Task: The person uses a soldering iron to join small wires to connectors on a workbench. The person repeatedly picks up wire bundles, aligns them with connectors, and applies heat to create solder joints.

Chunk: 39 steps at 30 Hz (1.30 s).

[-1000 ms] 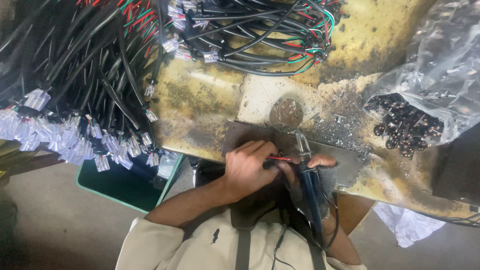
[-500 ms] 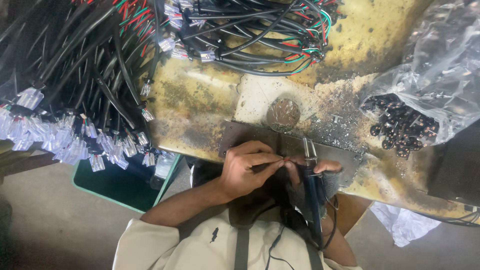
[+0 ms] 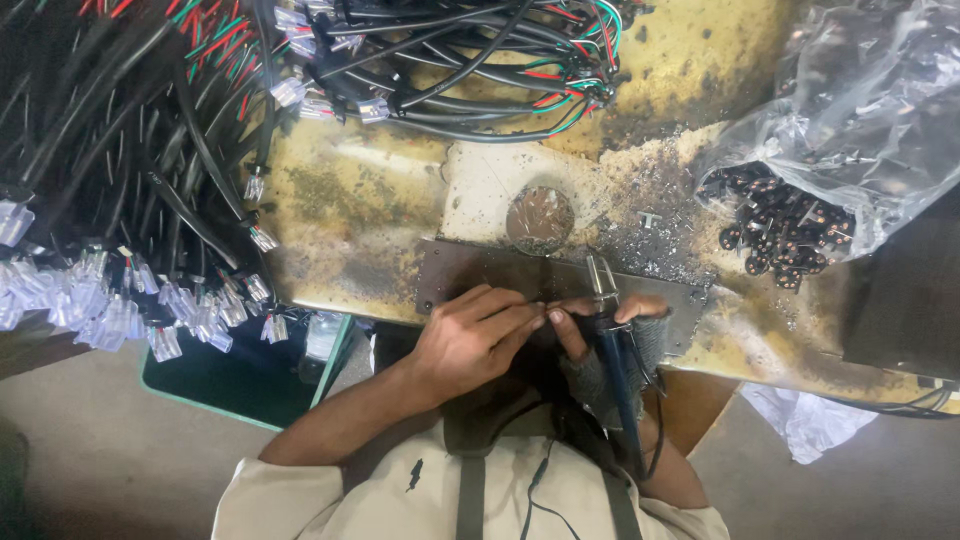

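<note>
The small piece point(image 3: 549, 316) is in the lower middle of the frame, at the near edge of the worktop point(image 3: 370, 190). It is too tiny to tell just what it is. The left hand point(image 3: 470, 340) has its fingers point(image 3: 520, 322) pressed together, pinching the small piece at the tips. The right hand point(image 3: 620, 325), in a grey cover, is closed around a blue-handled tool point(image 3: 615, 370), and the tool's metal tip points at a grey metal plate point(image 3: 470, 275). The two hands touch each other there. It looks like the step of working the small piece with the tool tip. A next move would need a steady pinch and a careful aim, because the piece is so little. Just above the plate is a round metal disc point(image 3: 540, 218) with dark crumbs around it. At the right is a clear bag of black parts point(image 3: 790, 235). Black cables point(image 3: 120, 130) with white plugs point(image 3: 120, 310) fill the upper left. A green tray point(image 3: 250, 385) sits below the worktop at the lower left.
</note>
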### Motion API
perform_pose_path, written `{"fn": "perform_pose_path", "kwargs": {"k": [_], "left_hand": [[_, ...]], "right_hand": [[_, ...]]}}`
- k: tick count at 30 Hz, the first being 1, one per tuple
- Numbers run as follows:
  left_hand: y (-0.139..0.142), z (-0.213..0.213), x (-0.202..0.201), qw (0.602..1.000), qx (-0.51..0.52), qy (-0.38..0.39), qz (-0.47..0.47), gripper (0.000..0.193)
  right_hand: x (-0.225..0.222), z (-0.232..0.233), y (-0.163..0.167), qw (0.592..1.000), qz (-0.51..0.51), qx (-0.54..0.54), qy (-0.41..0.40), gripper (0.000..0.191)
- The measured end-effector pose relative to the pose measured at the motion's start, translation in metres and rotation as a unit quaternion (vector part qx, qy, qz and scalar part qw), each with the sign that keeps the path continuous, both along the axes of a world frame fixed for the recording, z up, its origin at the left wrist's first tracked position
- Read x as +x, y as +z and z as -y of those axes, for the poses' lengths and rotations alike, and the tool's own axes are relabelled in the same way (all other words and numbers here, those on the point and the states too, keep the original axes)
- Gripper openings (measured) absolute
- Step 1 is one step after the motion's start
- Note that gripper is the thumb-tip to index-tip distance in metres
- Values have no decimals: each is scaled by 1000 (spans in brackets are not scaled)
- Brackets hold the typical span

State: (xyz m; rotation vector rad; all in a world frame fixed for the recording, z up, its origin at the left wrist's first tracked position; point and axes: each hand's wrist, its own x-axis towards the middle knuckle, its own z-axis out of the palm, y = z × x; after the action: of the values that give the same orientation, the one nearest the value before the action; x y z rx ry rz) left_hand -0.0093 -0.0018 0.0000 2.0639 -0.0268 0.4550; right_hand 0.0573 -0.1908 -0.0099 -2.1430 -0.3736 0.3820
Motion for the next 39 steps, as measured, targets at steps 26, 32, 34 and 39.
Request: {"fn": "perform_pose_path", "kwargs": {"k": [26, 32, 34, 39], "left_hand": [[7, 8, 2, 989, -4, 109, -103, 7], [3, 14, -11, 993, -47, 101, -44, 4], [6, 15, -11, 992, -42, 108, -43, 5], [21, 13, -7, 985, -105, 81, -108, 3]], "right_hand": [[3, -3, -11, 993, 92, 45, 65, 43], [5, -3, -16, 984, 98, 123, 89, 38], [4, -1, -19, 987, 105, 78, 89, 39], [0, 2, -28, 975, 152, 138, 80, 42]]}}
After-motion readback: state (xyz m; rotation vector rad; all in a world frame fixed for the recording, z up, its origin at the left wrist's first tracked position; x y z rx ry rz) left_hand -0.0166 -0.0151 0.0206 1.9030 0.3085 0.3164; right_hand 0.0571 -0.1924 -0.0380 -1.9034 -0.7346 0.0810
